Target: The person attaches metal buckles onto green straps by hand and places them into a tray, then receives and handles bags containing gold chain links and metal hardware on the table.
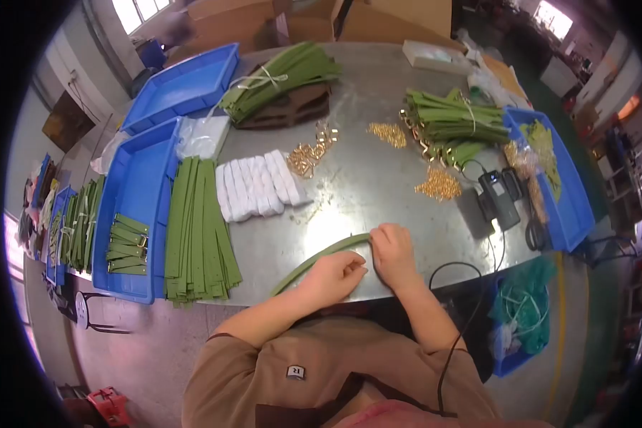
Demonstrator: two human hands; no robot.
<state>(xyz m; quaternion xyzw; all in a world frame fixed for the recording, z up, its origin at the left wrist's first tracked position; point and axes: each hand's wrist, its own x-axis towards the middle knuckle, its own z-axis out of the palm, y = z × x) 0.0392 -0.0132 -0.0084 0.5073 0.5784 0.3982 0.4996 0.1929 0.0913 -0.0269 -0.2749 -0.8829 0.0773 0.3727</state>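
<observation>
A long green strap (322,255) runs in a curve over the metal table near its front edge. My right hand (394,253) pinches the strap's far end between its fingers. My left hand (335,277) is close beside the strap, nearer to my body, with its fingers curled in and the fingertips near the thumb. Anything between those fingertips is too small to make out. To the left lies a stack of loose green straps (196,228), next to a row of white wrapped bundles (257,185).
Gold hardware (309,155) and small gold pieces (439,185) lie in piles on the table (349,185). Tied green straps (282,78) lie at the back. Blue trays (137,185) flank the left side, another blue tray (567,192) the right. A black device (499,200) trails cables.
</observation>
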